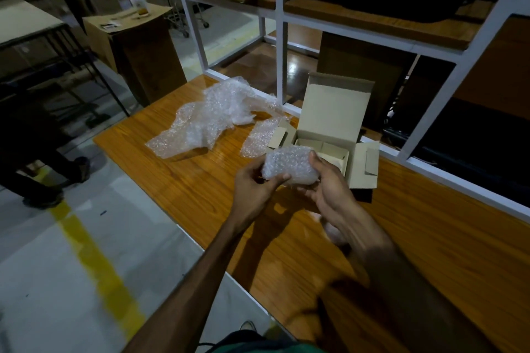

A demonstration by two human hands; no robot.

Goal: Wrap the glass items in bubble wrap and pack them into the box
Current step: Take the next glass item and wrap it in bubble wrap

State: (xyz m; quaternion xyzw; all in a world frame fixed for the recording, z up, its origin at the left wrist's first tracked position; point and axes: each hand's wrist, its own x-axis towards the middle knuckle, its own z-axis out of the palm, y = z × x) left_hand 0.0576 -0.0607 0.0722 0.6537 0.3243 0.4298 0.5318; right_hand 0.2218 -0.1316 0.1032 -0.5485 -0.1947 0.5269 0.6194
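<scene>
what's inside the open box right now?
The open box shows pale cardboard dividers forming compartments, no packed item visible in them. The wrapped bundle, held by both hands, covers the near left part.

Bundle wrapped in clear bubble wrap (pixel 288 165), rounded and lumpy, contents hidden, held above the wooden tabletop just in front of the box. Small grey-beige cardboard box (pixel 338 112), open, lid standing upright at the back, side flaps spread outward, cardboard dividers visible inside; set near the table's far edge. Large loose sheet of bubble wrap (pixel 212 117), crumpled, lying to the left of the box. Smaller strip of bubble wrap (pixel 258 137) between that sheet and the box.
</scene>
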